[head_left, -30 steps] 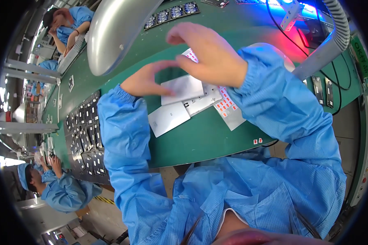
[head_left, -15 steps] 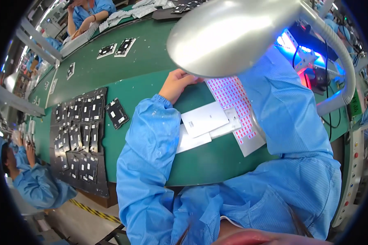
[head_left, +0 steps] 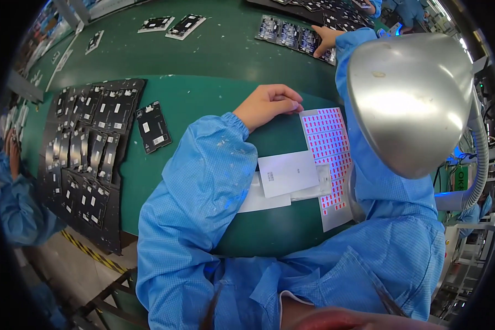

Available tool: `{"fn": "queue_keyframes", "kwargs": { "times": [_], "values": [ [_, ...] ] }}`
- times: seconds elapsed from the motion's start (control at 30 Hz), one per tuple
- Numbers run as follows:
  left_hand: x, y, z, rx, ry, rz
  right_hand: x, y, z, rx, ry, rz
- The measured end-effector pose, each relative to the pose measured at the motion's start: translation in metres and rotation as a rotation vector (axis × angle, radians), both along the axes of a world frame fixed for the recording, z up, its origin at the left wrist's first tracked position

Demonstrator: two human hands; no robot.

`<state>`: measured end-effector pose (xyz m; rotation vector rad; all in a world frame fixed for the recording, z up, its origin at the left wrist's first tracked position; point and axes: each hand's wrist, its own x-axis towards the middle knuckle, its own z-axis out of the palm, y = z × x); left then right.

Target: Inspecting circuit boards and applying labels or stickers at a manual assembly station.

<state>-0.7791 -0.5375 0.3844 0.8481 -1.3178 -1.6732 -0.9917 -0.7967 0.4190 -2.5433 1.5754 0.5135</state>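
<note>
My right hand (head_left: 329,40) reaches to the far side of the bench. Its thumb and fingers are spread across a row of joined circuit boards (head_left: 289,34), gripping it at opposite edges near its right end. Nearer to me, my left hand (head_left: 269,105) is closed, thumb against curled fingers, by the top left corner of a pale sheet of red stickers (head_left: 329,144). What is between those fingertips, if anything, is hidden. Left of the sheet, a white card (head_left: 289,174) lies over another white sheet (head_left: 265,199) and a clear-edged flat packet (head_left: 323,181).
A silver lamp head (head_left: 410,104) hangs over my right forearm. On the left, a black tray (head_left: 124,190) carries several black battery-like modules; a single black module (head_left: 153,127) lies beside it. Two more modules (head_left: 186,26) lie farther back. Co-workers in blue sit at the left and far right.
The view has turned, so the lamp appears farther right and lower. My right hand and the circuit boards, out of sight before, now show. My left hand stays near the sticker sheet's top corner.
</note>
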Motion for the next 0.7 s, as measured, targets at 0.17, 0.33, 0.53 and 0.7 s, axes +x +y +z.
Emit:
{"fn": "queue_keyframes", "kwargs": {
  "times": [0.17,0.33,0.53,0.7],
  "values": [
    [0.002,0.002,-0.007,-0.028,-0.031,0.034,0.01,0.014,0.01,-0.093,-0.112,0.077],
    [0.005,-0.006,-0.019,-0.047,0.018,-0.046,0.016,0.027,0.022,-0.194,-0.37,0.218],
    [0.013,0.002,-0.024,-0.049,0.022,-0.042,-0.007,0.114,0.044,-0.063,-1.325,0.798],
    [-0.001,-0.004,-0.021,-0.105,-0.01,-0.079,-0.022,0.148,0.041,0.309,-1.787,0.148]
  ]
}}
